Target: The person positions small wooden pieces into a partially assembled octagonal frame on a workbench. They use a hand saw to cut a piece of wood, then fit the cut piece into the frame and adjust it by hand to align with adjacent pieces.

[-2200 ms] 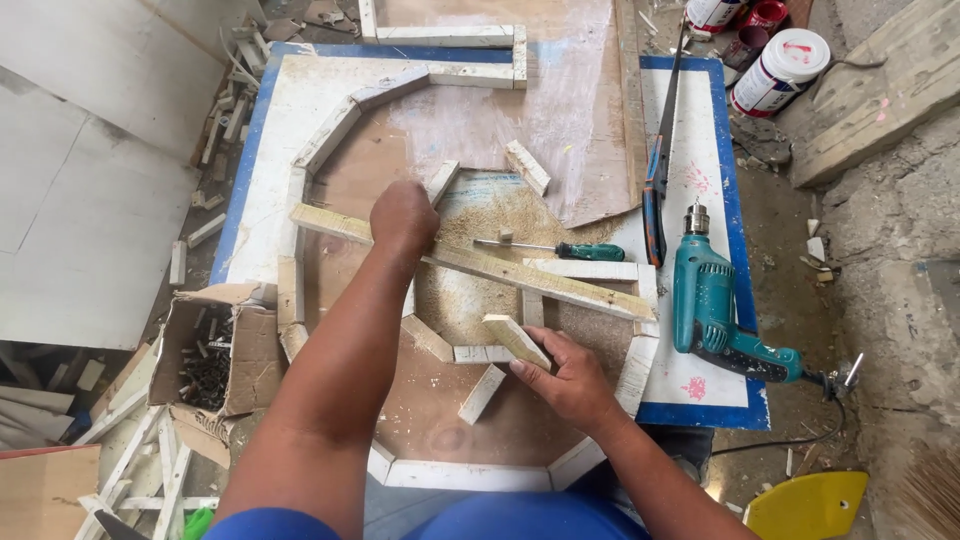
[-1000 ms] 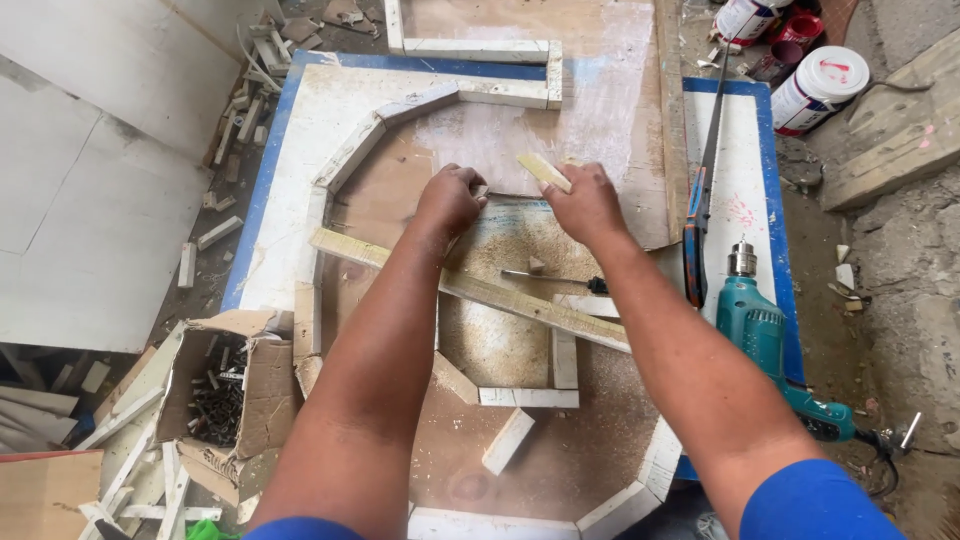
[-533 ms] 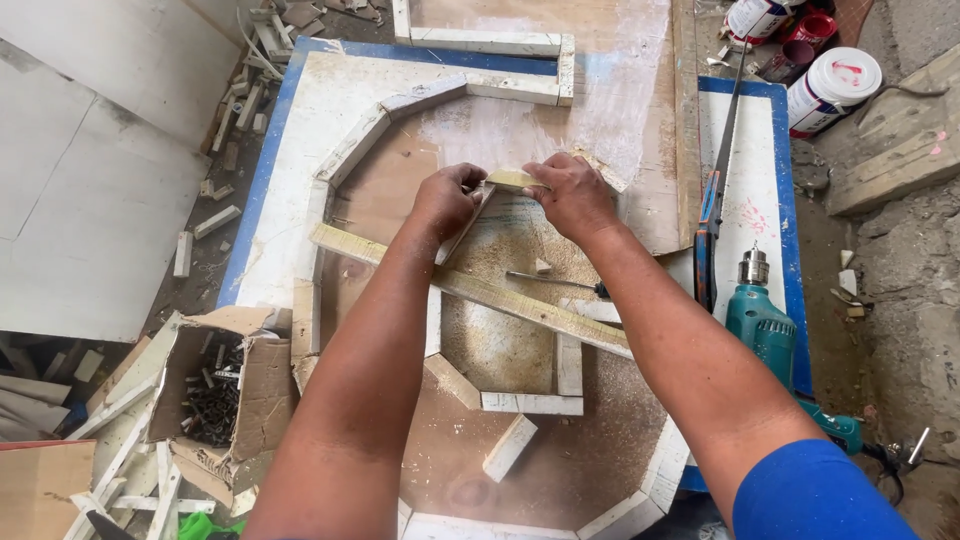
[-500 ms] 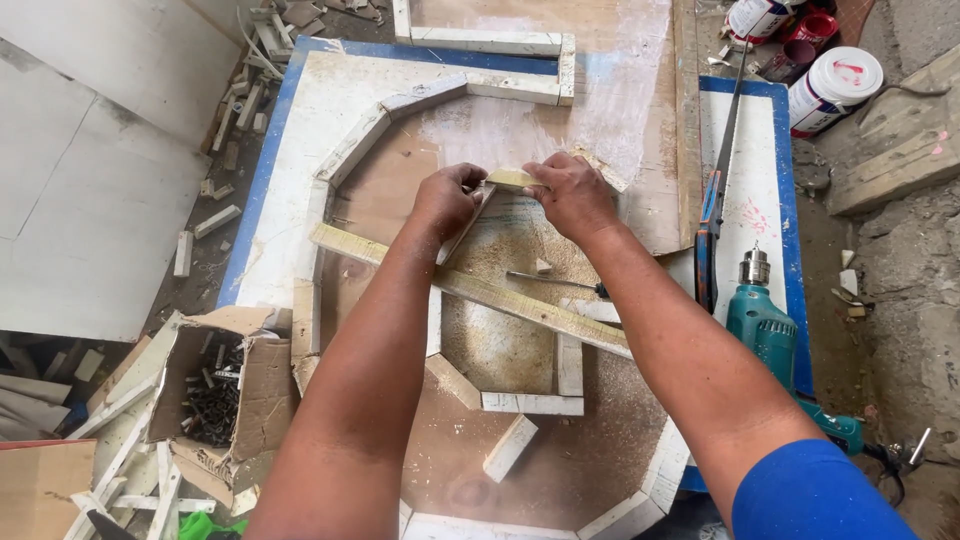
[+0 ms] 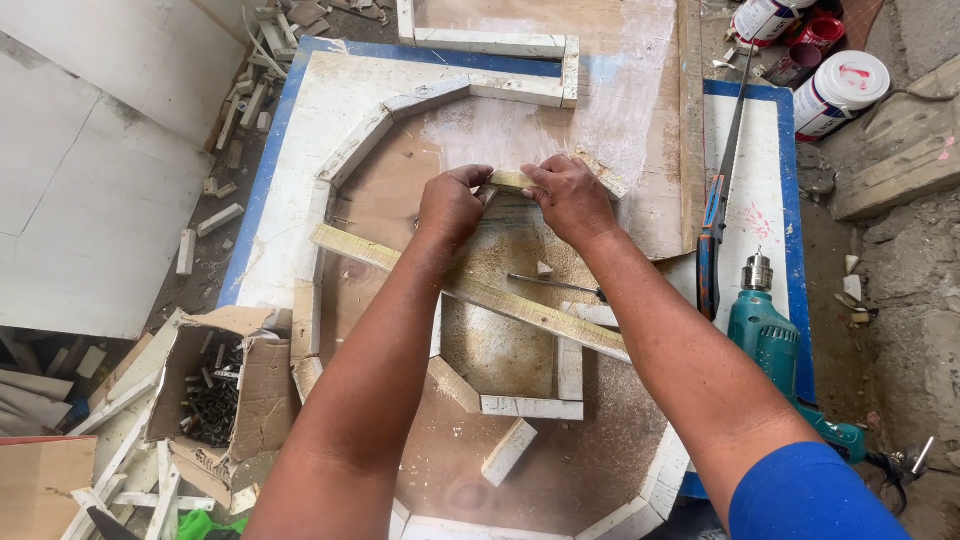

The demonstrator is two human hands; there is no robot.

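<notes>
Head camera: compared with half a second ago little has changed, as the left hand point(image 5: 452, 203) and right hand point(image 5: 572, 196) still pinch the two ends of a short wood strip point(image 5: 512, 180), pale and rough-sawn, held level just above the sawdust-covered board point(image 5: 520, 330) near the far side of the ring of white-painted wood pieces point(image 5: 360, 145). A long flat ruler point(image 5: 500, 298) lies slantwise under both forearms, and a teal drill point(image 5: 765, 335) rests on the blue-edged white panel point(image 5: 755, 200) at right, beside a torn cardboard box point(image 5: 215, 385) of dark screws at left.
</notes>
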